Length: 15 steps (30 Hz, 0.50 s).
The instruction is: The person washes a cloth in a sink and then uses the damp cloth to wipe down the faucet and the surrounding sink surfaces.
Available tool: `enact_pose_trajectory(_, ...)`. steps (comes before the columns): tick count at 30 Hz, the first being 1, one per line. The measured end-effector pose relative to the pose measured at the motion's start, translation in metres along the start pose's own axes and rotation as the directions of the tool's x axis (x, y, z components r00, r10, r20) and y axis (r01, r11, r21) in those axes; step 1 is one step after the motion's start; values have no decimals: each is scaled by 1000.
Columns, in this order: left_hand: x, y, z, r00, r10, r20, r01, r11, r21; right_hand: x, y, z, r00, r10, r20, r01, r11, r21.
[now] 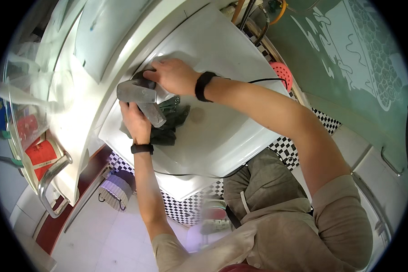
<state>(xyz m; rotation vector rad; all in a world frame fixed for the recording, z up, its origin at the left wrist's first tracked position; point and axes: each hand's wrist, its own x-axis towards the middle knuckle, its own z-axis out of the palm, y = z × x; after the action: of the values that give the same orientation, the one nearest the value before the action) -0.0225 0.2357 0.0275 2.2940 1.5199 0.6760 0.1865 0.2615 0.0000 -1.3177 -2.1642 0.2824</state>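
A white ceramic washbasin (221, 112) lies before me with a dark wet cloth (163, 134) bunched at its left side. A blocky grey metal faucet (151, 114) juts over the cloth. My right hand (175, 76) is behind the faucet, its thumb and fingers closed on a dark part that looks like the same cloth. Against the near left side of the faucet is my left hand (135, 122), with cloth showing on both sides of its wrist. The faucet hides its fingertips, so its grip is unclear.
A thin black cord (197, 175) runs along the basin's front edge, near my body. At left, a white shelf (71, 119) holds a red-and-white paper cup (44, 156) beside a chrome handle (54, 183). A woven basket (115, 190) and a pink perforated item (281, 74) are lower down.
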Motion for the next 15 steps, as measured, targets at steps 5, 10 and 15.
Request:
enact_pose_trajectory(5, -20, -1, 1, 992, -123, -9, 123, 992, 1, -5, 7, 1, 994, -8, 108, 12, 999, -32)
enact_pose_trajectory(10, -17, -25, 9, 998, -62, 6, 62, 987, -149, -10, 7, -15, 958, 22, 287, -20, 1000, -7)
enact_pose_trajectory(15, -15, -17, 9, 993, -76, 95, 72, 996, 44, -12, 8, -15, 960, 70, 270, -68, 998, -19)
